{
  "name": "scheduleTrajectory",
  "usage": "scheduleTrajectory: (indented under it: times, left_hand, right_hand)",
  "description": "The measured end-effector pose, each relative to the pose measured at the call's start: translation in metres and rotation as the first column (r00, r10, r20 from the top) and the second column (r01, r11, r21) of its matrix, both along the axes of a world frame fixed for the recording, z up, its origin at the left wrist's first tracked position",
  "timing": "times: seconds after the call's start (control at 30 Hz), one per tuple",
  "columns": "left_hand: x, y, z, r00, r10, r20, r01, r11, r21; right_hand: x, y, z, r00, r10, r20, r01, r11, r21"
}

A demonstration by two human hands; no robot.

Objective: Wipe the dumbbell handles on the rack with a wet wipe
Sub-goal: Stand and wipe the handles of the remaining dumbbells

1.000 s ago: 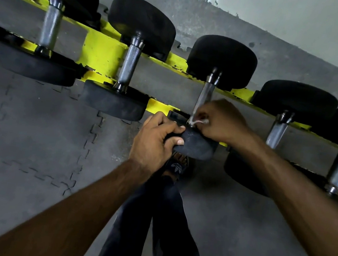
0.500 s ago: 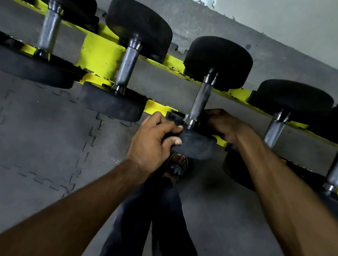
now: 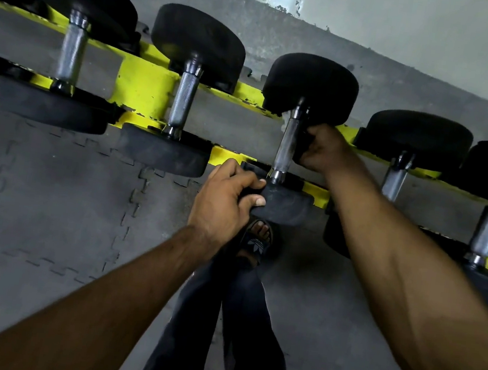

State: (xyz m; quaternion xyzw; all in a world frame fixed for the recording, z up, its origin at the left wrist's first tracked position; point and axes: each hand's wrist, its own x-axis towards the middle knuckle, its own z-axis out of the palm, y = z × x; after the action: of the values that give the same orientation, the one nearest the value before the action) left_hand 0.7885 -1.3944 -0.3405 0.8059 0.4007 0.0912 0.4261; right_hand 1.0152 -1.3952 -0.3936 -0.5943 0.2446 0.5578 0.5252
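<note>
Head view, the only one supplied: five dumbbells lie across the yellow rack (image 3: 143, 89), bars pointing toward you, and you are working on the middle dumbbell (image 3: 310, 85). Your left hand (image 3: 225, 204) grips its near head (image 3: 287, 208), with the fingers curled over the top edge and the thumb pressed against the face. The likely purpose is to stop the weight rolling or sliding in its cradle while the other hand rubs. Your right hand (image 3: 325, 151) sits just beside the handle (image 3: 286, 142), on its right side toward the far end, fingers curled in toward the bar. Shadow hides the fingertips, so it cannot be told whether they touch the steel or what they hold. The wipe is not visible; if present, it is buried in that hand. The handle shows bare along its left side and lower length, and the dumbbell appears seated on the rack, not lifted. The left neighbour (image 3: 184, 100) and right neighbour (image 3: 395, 179) have no hand or cloth on them; whether they have been cleaned cannot be read. Your foot (image 3: 256, 238), in a sandal, stands on the mat (image 3: 36, 190) directly below the near head, which is a hazard should the dumbbell slip off the rail. A firm left grip is advised.
</note>
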Motion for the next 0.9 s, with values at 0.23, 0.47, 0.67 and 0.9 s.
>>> scheduleTrajectory:
  times: [0.23, 0.47, 0.67, 0.9]
  left_hand:
    - [0.0, 0.003, 0.001, 1.0, -0.021, 0.003, 0.022, 0.999, -0.026]
    - [0.0, 0.004, 0.002, 1.0, -0.029, -0.001, 0.029, 1.0, -0.012]
    - [-0.001, 0.009, 0.001, 0.998, -0.063, 0.001, 0.063, 0.997, -0.033]
    - [-0.004, 0.011, -0.002, 0.997, -0.072, 0.025, 0.073, 0.996, -0.051]
  right_hand:
    - [-0.018, -0.015, -0.005, 0.837, -0.053, 0.544, 0.086, 0.996, -0.036]
    - [-0.028, -0.009, 0.016, -0.285, 0.59, 0.756, -0.379, 0.655, -0.654]
    - [-0.026, 0.018, 0.034, -0.621, 0.668, 0.41, -0.458, 0.115, -0.881]
    - [-0.036, -0.019, 0.055, -0.597, 0.601, 0.531, -0.661, 0.005, -0.75]
